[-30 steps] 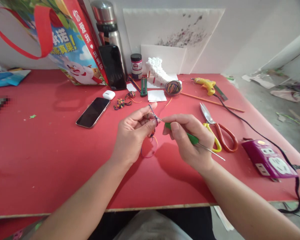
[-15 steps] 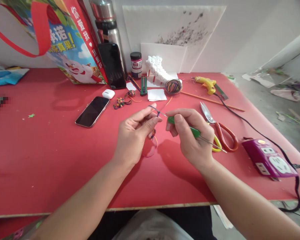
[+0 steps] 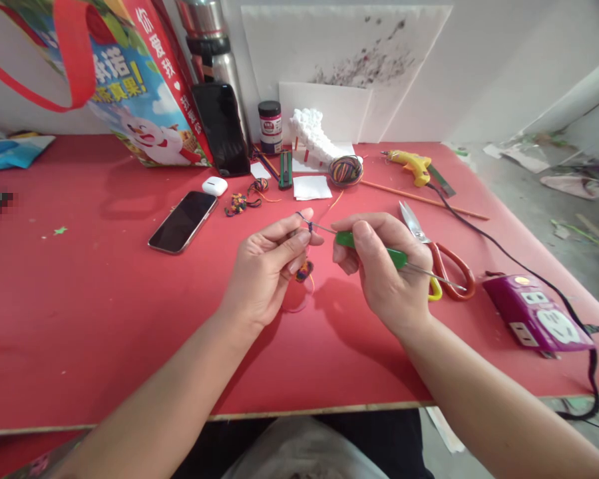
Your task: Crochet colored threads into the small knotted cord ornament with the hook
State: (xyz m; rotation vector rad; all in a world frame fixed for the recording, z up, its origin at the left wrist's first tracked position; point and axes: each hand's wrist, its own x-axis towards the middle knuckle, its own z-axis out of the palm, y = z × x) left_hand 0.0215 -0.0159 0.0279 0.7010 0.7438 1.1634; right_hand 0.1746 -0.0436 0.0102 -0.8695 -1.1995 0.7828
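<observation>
Tabletop (image 3: 104,332), red, carries everything, its near part left to the hands, most of the goods set back toward the wall. The bag (image 3: 152,136) stands at the back left, beside the flask (image 3: 224,70). The upright phone (image 3: 220,130) leans there, probably propped so that its screen faces the person.

The left hand (image 3: 267,263) is narrow, thumb and fingers pinched on yarn; the right hand (image 3: 387,266) is curled around a green handle, much like a pen grip, which likely gives fine control of the tip. The socket (image 3: 539,313) lies at the far right. Scissors (image 3: 452,269) lie just beyond the right hand, presumably for easy reach. The flat phone (image 3: 184,221) lies to the left, the glue gun (image 3: 414,167) at the back right, out of the way.

The yarn ball (image 3: 346,171) sits behind the hands, a loose end trailing forward. The hook (image 3: 399,258) spans from the right hand to the left fingertips, its front end at dark yarn; whether it has caught a loop I cannot tell. The yarn piece (image 3: 304,270) hangs under the left fingers. Smallest is the strand (image 3: 302,215) over the left index finger, seemingly held taut there.
</observation>
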